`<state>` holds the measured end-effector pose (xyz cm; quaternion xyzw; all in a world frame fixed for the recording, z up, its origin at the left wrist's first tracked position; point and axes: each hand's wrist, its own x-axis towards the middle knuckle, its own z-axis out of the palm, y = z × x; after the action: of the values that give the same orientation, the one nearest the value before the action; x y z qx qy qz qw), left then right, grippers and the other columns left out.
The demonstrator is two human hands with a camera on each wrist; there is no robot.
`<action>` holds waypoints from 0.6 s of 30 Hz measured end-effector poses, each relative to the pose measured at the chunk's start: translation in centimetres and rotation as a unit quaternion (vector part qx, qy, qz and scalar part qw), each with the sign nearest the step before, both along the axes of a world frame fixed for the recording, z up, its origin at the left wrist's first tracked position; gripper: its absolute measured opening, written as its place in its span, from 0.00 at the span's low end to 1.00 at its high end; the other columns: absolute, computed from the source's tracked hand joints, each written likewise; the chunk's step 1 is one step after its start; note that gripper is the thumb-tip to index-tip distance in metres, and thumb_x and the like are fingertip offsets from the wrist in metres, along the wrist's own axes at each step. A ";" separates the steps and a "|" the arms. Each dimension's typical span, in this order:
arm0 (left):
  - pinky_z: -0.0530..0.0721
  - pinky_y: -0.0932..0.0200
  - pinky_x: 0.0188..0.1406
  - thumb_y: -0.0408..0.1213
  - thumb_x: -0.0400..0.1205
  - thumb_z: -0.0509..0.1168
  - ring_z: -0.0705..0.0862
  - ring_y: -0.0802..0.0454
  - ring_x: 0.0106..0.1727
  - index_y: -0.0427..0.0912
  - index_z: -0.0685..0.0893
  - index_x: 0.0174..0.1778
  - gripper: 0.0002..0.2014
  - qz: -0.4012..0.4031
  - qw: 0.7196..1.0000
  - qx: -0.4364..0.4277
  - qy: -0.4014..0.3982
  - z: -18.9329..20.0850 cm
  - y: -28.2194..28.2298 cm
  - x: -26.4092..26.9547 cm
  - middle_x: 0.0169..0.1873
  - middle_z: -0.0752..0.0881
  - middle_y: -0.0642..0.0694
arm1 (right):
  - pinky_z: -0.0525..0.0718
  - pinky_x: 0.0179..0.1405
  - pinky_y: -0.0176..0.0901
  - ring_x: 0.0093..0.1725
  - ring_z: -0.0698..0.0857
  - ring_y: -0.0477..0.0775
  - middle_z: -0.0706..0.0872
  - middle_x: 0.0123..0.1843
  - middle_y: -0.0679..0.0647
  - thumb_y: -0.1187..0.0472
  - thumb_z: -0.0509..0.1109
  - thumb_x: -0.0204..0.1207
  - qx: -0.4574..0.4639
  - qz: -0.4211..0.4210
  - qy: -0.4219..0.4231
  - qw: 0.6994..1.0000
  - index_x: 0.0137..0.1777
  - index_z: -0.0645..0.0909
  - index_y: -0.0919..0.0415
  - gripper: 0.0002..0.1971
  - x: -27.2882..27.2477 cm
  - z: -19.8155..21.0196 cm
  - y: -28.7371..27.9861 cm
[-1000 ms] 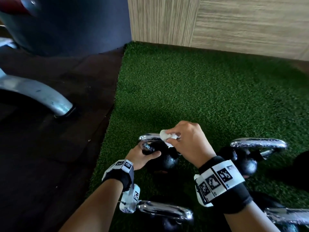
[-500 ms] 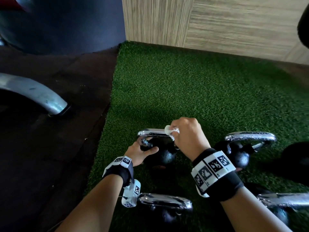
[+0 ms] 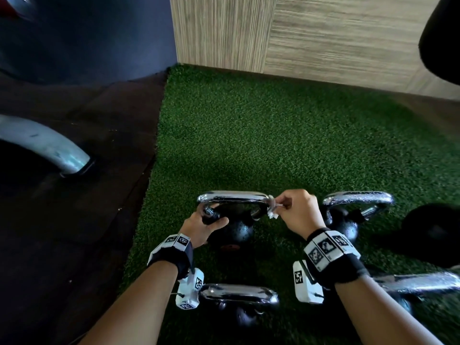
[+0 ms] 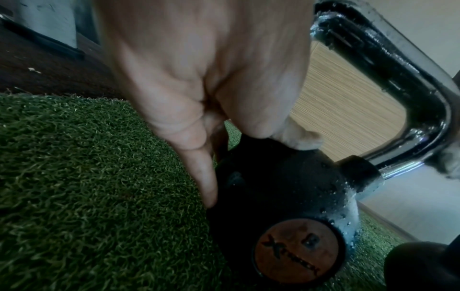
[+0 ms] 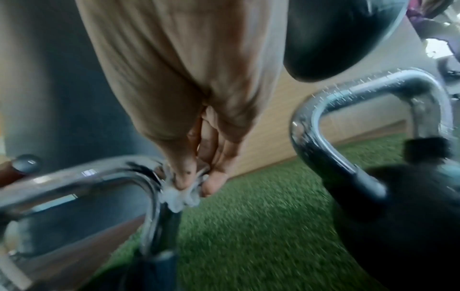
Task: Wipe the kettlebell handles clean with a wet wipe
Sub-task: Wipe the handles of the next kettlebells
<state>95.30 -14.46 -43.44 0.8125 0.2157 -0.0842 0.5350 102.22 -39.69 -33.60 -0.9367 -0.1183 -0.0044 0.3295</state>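
While the kettlebell [image 3: 231,227] is gripped at its 9 o'clock handle root by the left hand [image 3: 201,226], the wet wipe [image 3: 273,207] is pinched by the right hand [image 3: 297,212] at the handle's [image 3: 231,196] 3 o'clock bend, its bar running 9-to-3 on the turf [image 3: 286,135].

- Black kettlebell [image 3: 235,229], upright on green turf, chrome handle [image 3: 231,196] level, beaded with droplets.
- White wet wipe [image 3: 273,209], crumpled, wrapped at handle's right bend.

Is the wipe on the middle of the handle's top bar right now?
No, the right hand pinches the wet wipe against the right-hand bend of the kettlebell handle, not the middle.
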 end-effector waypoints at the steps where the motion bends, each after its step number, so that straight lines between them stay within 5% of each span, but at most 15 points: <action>1: 0.94 0.39 0.48 0.62 0.73 0.78 0.83 0.40 0.67 0.68 0.76 0.75 0.34 0.004 1.000 -0.001 0.002 0.0 0.0 0.0 0.70 0.81 0.47 | 0.74 0.35 0.23 0.42 0.89 0.50 0.92 0.38 0.51 0.62 0.83 0.70 0.005 -0.002 0.024 1.000 0.43 0.93 0.58 0.04 0.2 -0.6 -0.1; 5: 0.93 0.38 0.53 0.62 0.73 0.78 0.83 0.40 0.69 0.66 0.76 0.76 0.35 0.008 1.000 -0.006 0.006 0.0 -0.1 0.1 0.69 0.82 0.47 | 0.81 0.39 0.29 0.42 0.90 0.47 0.91 0.37 0.46 0.61 0.86 0.67 0.042 -0.010 0.053 0.998 0.39 0.91 0.53 0.06 0.8 -1.9 -0.2; 9: 0.93 0.38 0.52 0.65 0.69 0.78 0.84 0.39 0.67 0.62 0.74 0.79 0.41 0.009 1.000 -0.003 0.016 0.1 -0.2 0.2 0.69 0.82 0.46 | 0.92 0.51 0.55 0.43 0.93 0.59 0.93 0.42 0.58 0.69 0.83 0.69 0.082 -0.013 0.129 0.988 0.41 0.89 0.56 0.09 1.2 -2.8 0.2; 13: 0.91 0.39 0.59 0.75 0.59 0.72 0.86 0.41 0.65 0.60 0.72 0.80 0.51 -0.011 0.999 0.006 0.037 0.7 -0.3 -0.3 0.67 0.85 0.45 | 0.83 0.38 0.36 0.43 0.91 0.52 0.93 0.36 0.53 0.62 0.82 0.69 0.001 0.018 0.121 0.993 0.42 0.92 0.57 0.03 1.0 -4.2 1.0; 15: 0.87 0.42 0.66 0.76 0.65 0.71 0.85 0.42 0.66 0.57 0.71 0.80 0.49 -0.047 0.996 0.050 0.054 1.1 -0.1 -0.3 0.68 0.85 0.45 | 0.77 0.31 0.30 0.42 0.90 0.50 0.92 0.34 0.50 0.60 0.81 0.70 -0.010 0.022 0.126 0.992 0.41 0.92 0.56 0.02 1.0 -4.2 0.7; 18: 0.79 0.52 0.74 0.58 0.73 0.80 0.83 0.48 0.71 0.53 0.73 0.81 0.41 -0.152 0.974 0.143 0.093 2.4 1.5 -1.0 0.71 0.85 0.50 | 0.76 0.34 0.31 0.41 0.88 0.44 0.88 0.32 0.44 0.59 0.83 0.68 -0.071 0.065 0.162 0.982 0.41 0.93 0.54 0.04 1.0 -3.1 -0.3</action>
<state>94.35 -12.93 -41.02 0.8927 0.1481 -0.2077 0.3716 103.21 -40.02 -36.75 -0.9362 -0.1243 0.1772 0.2768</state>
